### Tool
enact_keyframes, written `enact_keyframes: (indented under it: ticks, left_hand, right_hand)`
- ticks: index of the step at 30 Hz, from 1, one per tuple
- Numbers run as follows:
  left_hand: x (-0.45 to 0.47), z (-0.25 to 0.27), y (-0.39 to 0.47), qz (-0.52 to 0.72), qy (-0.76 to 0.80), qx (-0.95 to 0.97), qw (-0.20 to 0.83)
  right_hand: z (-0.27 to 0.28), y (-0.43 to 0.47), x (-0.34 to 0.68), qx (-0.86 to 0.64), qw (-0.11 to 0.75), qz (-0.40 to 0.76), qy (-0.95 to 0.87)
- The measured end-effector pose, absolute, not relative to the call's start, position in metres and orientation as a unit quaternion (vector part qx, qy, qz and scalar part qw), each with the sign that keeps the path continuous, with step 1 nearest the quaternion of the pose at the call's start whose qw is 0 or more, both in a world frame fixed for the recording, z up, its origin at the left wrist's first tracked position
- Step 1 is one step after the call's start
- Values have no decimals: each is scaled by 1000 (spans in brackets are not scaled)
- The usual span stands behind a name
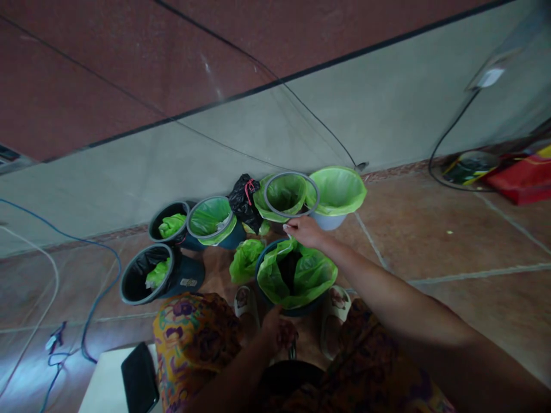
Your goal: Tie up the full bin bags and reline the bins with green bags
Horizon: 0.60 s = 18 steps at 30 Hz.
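Between my feet stands a dark bin with a green bin liner (297, 292) folded out over its rim. My left hand (279, 330) is closed at the near rim, with the liner's edge at its thumb; its other fingers are curled and in shadow. Beyond the far rim, my right hand (305, 231) pinches a small white scrap (286, 229) at its fingertips. Just above that hand, a loose grey ring (317, 201) lies over a green-lined bin (260, 203); whether the hand touches the ring, I cannot tell. A crumpled green bag (247, 261) lies left of the near bin.
Left stand a green-lined bin (210, 213) and two black-lined bins (131, 281) (157, 213). A tied black bag (244, 203) and a white bin (330, 221) line the wall. A phone (140, 376) lies low left; a blue cable (118, 267) crosses the floor.
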<state>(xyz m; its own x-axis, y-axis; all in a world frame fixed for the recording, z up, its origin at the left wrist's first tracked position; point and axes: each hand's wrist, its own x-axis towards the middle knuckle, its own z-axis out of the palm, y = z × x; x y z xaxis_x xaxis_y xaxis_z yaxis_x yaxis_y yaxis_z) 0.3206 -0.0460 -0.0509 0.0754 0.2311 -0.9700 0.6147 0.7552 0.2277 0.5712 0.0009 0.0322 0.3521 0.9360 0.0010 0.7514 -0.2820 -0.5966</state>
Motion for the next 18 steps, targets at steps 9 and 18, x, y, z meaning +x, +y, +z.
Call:
enact_keyframes:
  ticks: [9,18]
  left_hand:
    - [325,-59,-24,-32,681,576,450]
    - [352,-67,-12,33,701,399,590]
  right_hand:
    - [35,0,569,-781,237,175,-550]
    - [36,1,571,-782,217,171,-559]
